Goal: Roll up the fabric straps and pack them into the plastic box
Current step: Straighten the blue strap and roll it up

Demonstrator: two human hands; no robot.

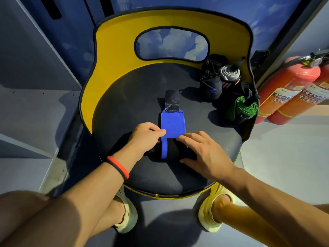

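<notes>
Bare knees [53, 216] fill the bottom of the frame, with two pale yellow shoes [210, 216] on the floor just under the chair's front rim; we record both forearms reaching up from there to the middle of the frame.

Task item: a blue strap [172, 123] lies flat on the dark chair seat [124, 107], running from frame centre towards the top; a black tab [171, 100] is at its far end; its near end is wound into a dark, partly formed roll between the two hands.

Left hand [146, 136]: at the strap's left edge, fingers curled, thumb and forefinger pinching that edge just above the roll; a red and black wristband [118, 168] sits on the wrist.

Right hand [204, 152]: laid over the right side of the roll, fingers lightly bent across its top and onto the flat blue part, thumb against the roll's near side; we judge the roll held between thumb and fingers.

Upper right of the seat, well apart from the hands: a black roll [211, 86], a grey-and-white roll [229, 73] and a green roll [246, 107], close together against the yellow backrest [114, 56]; further dark fabric among them we cannot tell apart.

Right edge of the frame: two red fire extinguishers [288, 90] beside the chair.
</notes>
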